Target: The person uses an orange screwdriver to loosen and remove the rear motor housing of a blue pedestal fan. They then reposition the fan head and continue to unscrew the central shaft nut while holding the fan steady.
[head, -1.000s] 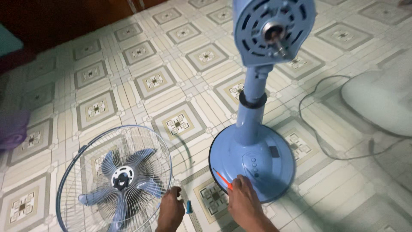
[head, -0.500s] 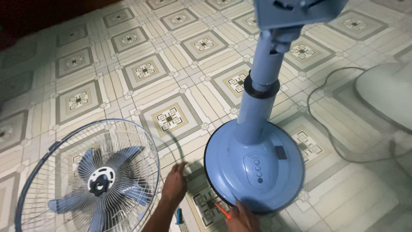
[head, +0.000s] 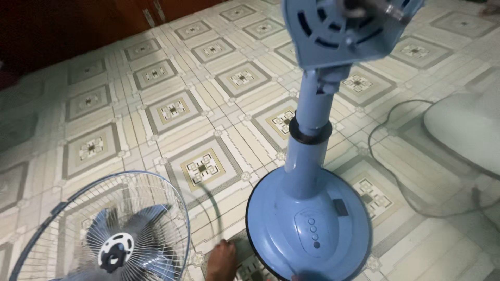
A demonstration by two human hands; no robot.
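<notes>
At the bottom edge of the frame, the left hand rests on the floor by the fan base, fingers' state hidden, so steady the base before working near the grille.

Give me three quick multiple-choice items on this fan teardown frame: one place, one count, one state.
1. Where does the wire grille with blades lie?
A. left of the fan base
B. on the base
C. right of the base

2. How many round buttons on the base?
A. one
B. four
C. seven

3. State of the motor head?
A. grille fitted
B. bare, without grille or blades
C. lying on the floor

Key: 1 A, grille lies on the tiled floor at lower left. 2 B, a row of four. 3 B, the vented housing stands uncovered atop the pole.
</notes>
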